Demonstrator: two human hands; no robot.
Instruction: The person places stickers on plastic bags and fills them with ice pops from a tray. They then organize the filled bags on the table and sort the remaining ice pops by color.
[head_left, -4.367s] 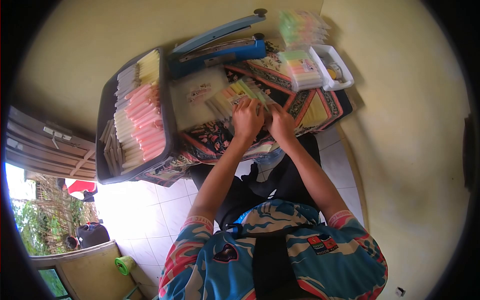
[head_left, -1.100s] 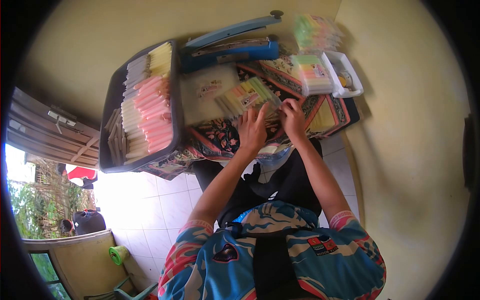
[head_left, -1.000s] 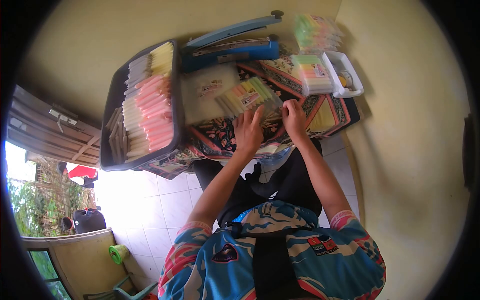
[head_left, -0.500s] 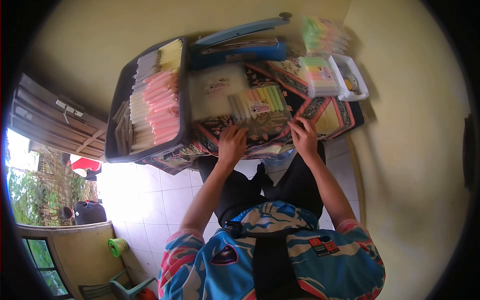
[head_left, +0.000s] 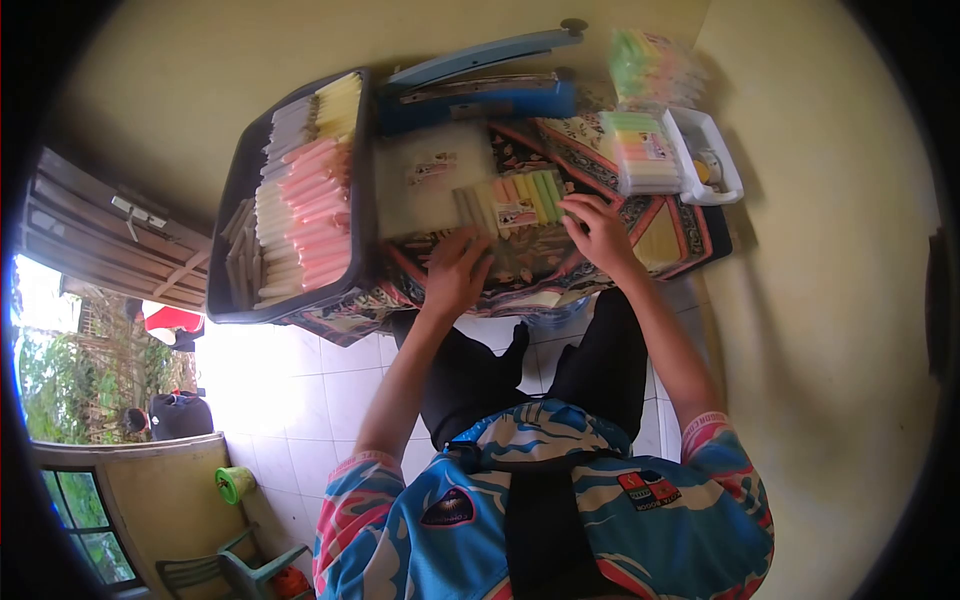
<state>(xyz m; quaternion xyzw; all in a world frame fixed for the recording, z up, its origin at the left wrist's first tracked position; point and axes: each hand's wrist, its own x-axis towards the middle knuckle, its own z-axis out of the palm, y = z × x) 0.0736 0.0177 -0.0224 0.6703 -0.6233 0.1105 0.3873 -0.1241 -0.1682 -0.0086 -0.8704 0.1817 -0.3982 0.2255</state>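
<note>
A clear plastic bag of pastel sticks (head_left: 515, 200), with a small label on it, lies on the patterned cloth (head_left: 640, 225) in front of me. My left hand (head_left: 455, 275) rests at the bag's near left corner, fingers spread on the plastic. My right hand (head_left: 600, 225) touches the bag's right edge, fingers curled at it. Whether either hand pinches the plastic is unclear. A stack of empty labelled bags (head_left: 425, 185) lies just left of the filled one.
A dark tray (head_left: 225, 245) of pink, white and yellow sticks fills the left. A blue heat sealer (head_left: 475, 85) stands at the back. Filled packs (head_left: 640, 150) are stacked in a white basket (head_left: 725, 170) at the right. Tiled floor lies below.
The filled bag has turned square to me and now lies flat. My hands have spread apart, the left to its near left corner, the right to its right edge.
</note>
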